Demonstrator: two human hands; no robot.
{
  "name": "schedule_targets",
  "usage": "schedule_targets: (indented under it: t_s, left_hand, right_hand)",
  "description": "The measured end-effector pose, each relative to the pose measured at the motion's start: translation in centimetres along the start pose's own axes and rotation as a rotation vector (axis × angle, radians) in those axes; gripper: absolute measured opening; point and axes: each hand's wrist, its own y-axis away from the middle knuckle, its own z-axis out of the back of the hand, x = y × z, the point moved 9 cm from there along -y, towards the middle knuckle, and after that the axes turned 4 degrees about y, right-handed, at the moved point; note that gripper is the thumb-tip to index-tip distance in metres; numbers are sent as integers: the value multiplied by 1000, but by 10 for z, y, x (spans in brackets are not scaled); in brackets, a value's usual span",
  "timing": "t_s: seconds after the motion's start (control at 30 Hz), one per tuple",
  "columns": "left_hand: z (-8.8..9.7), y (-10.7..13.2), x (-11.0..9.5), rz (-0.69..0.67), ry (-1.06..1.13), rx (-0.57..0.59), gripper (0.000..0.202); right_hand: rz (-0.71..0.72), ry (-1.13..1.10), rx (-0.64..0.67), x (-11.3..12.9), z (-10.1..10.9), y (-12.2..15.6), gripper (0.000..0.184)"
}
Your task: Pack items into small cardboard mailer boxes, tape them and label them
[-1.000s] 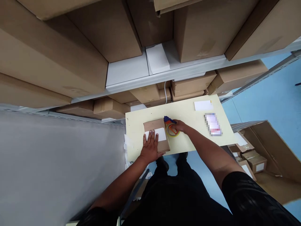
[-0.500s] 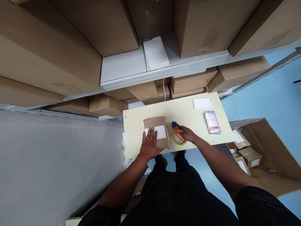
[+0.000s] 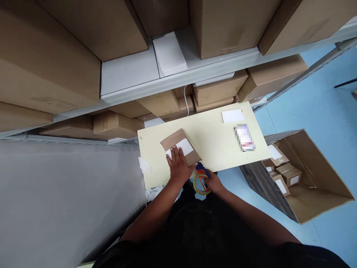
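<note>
A small cardboard box (image 3: 192,158) with a white label (image 3: 186,146) lies turned at an angle on the pale yellow table (image 3: 214,149). My left hand (image 3: 178,163) rests flat on its top, fingers spread over the label. My right hand (image 3: 214,182) grips a tape dispenser (image 3: 199,166) with a blue head, orange frame and a roll of clear yellowish tape. The dispenser's head is at the box's near right corner, by the table's front edge; whether it touches the cardboard I cannot tell.
On the table's right part lie a white card (image 3: 233,116) and a blurred-out phone-like object (image 3: 244,137). A large open carton (image 3: 325,167) holding several small labelled boxes stands at the right. Shelves (image 3: 128,80) with big cartons rise behind the table. A grey wall (image 3: 69,193) is at the left.
The box has been turned on the table under my left hand, so one corner points toward me. My right hand has brought the tape dispenser nearer to me and against or beside the box's corner.
</note>
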Motion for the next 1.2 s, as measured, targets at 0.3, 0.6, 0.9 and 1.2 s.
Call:
schedule_targets:
  t_s: [0.3,0.6,0.9,1.2]
  left_hand:
    - [33,-1,33,-259,-163,265,110]
    - [30,-48,53,-163,-195,123,107]
    - [28,-50,45,-59,-155,84,107]
    - [21,-4,16,-44,-42,103,106]
  right_hand:
    - [-25,150,111,52,54,-57,61]
    - [54,247,100,108,94,-121,55]
    - [22,-154,-25,12,37,-18,56]
    - [-64,-54,-82,87,42,-99,49]
